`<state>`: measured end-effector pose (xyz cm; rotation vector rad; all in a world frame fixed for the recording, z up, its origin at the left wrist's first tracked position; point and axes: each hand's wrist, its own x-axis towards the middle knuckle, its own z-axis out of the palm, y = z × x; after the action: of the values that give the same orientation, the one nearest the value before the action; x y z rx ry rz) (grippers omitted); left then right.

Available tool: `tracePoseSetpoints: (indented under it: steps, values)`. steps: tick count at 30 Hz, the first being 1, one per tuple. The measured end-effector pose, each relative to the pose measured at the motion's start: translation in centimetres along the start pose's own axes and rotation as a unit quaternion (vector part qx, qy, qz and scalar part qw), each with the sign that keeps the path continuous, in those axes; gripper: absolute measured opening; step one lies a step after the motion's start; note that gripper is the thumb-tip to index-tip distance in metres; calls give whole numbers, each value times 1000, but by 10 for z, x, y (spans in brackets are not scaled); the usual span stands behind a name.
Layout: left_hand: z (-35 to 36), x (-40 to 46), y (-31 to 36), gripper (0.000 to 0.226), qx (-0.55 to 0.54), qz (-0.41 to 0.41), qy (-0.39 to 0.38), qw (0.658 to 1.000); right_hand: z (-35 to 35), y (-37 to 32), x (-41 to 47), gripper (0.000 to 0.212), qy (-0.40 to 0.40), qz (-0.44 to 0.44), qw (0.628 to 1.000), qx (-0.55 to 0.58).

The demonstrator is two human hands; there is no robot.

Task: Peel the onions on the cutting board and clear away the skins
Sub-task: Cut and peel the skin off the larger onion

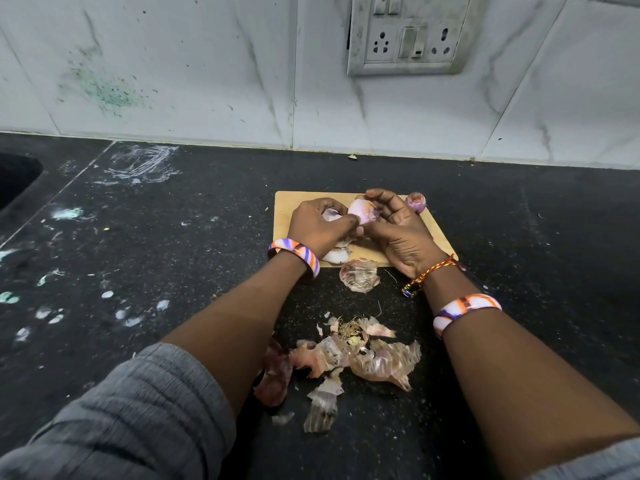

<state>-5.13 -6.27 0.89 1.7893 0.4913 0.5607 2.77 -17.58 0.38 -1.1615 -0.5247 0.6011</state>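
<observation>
A small wooden cutting board (284,206) lies on the black counter. Above it my right hand (398,233) grips a pale pink, partly peeled onion (360,212), and my left hand (315,225) pinches its skin at the lower left side. Pale peeled onions (334,256) rest on the board, partly hidden under my left hand. An unpeeled purple onion (415,201) sits at the board's far right corner. One loose skin (359,276) lies just off the board's near edge. A pile of onion skins (349,358) is spread on the counter between my forearms.
The black stone counter (173,237) carries white and green smears on its left half. A sink edge (17,181) shows at far left. A tiled wall with a switch and socket panel (408,32) rises behind the board.
</observation>
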Motion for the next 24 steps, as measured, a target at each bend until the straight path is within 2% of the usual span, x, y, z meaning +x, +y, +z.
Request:
tracePoseSetpoints:
  steps: [4,7,11,16,18,20,24]
  values:
    - [-3,1,-1,17,-27,-7,-5,1000,-1,0,0,47,-7,15,1000,4]
    - [-3,1,-2,8,-22,3,-3,1000,-2,0,2,46,-9,16,1000,0]
    - [-1,2,-3,7,-43,8,5,999,-1,1,3,63,-7,19,999,29]
    - [0,3,-4,6,-47,-6,16,999,3,1,1,69,-3,12,1000,4]
    - [1,3,-4,5,-29,-9,40,999,4,0,0,69,-3,8,1000,-24]
    - [3,2,-4,14,9,3,55,998,4,0,-1,61,2,1,998,-58]
    - [6,-1,-2,26,106,47,41,992,4,1,-1,58,14,-8,997,-79]
